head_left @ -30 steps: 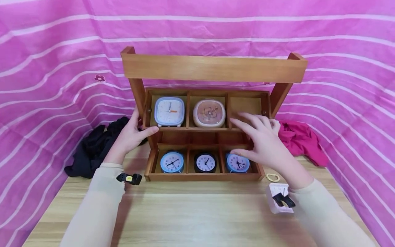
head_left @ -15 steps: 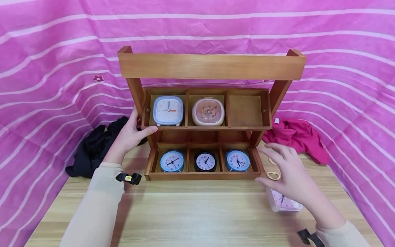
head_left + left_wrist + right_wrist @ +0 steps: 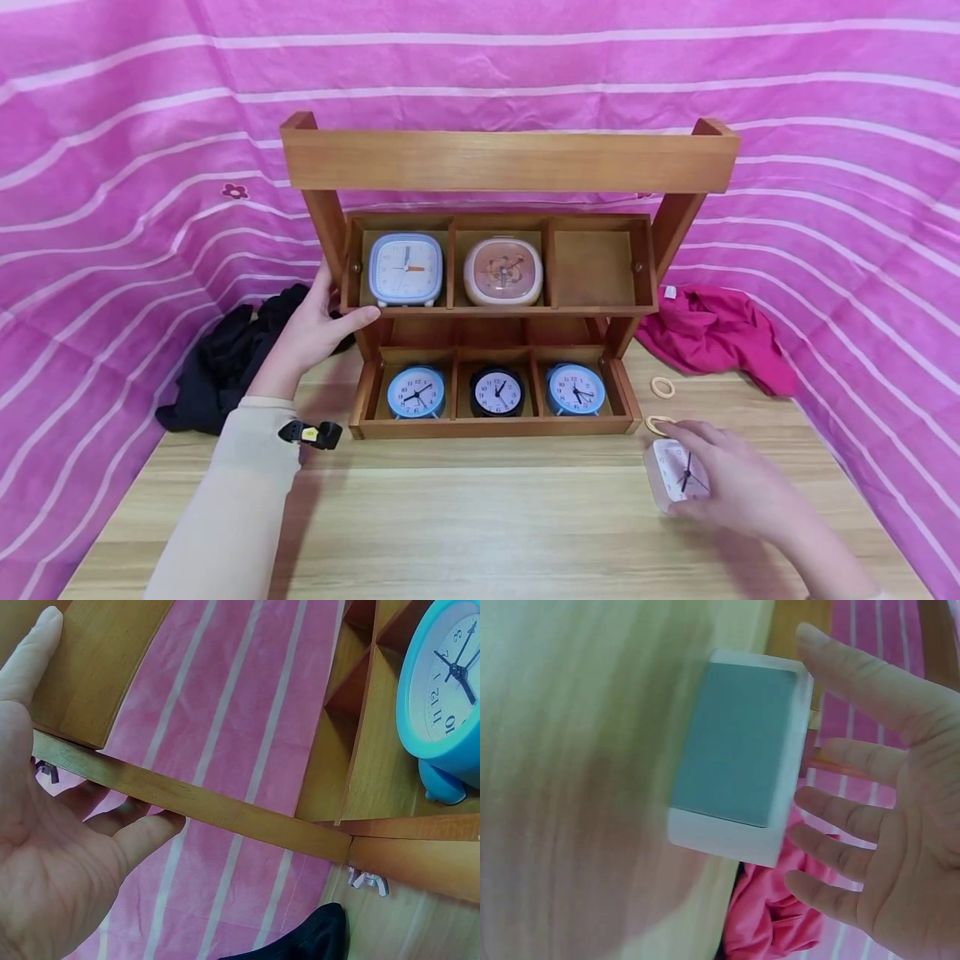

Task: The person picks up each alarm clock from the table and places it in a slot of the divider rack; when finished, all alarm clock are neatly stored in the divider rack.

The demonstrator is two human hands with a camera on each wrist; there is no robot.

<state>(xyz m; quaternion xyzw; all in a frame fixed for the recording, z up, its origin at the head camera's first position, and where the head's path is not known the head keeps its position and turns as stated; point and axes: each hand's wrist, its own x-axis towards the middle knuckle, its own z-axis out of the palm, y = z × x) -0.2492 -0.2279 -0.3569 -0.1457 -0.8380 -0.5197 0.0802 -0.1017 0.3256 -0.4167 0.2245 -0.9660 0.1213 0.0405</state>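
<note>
On the worktop (image 3: 480,517), seen from the head, the white clock (image 3: 673,472) lies face up just under the right hand (image 3: 738,492), fingers spread over it, not closed; the left hand (image 3: 311,329) grips the wooden rack (image 3: 510,162) (far side). Left wrist: thumb and fingers pinch a rack slat. Right wrist: the clock's (image 3: 739,761) long axis runs along the palm, fingers (image 3: 855,682) splayed beside it.

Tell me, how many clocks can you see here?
6. Upper shelf: blue square clock, pink square clock. Lower shelf: blue round clock, black round clock, second blue round clock. White clock under the right hand.
</note>
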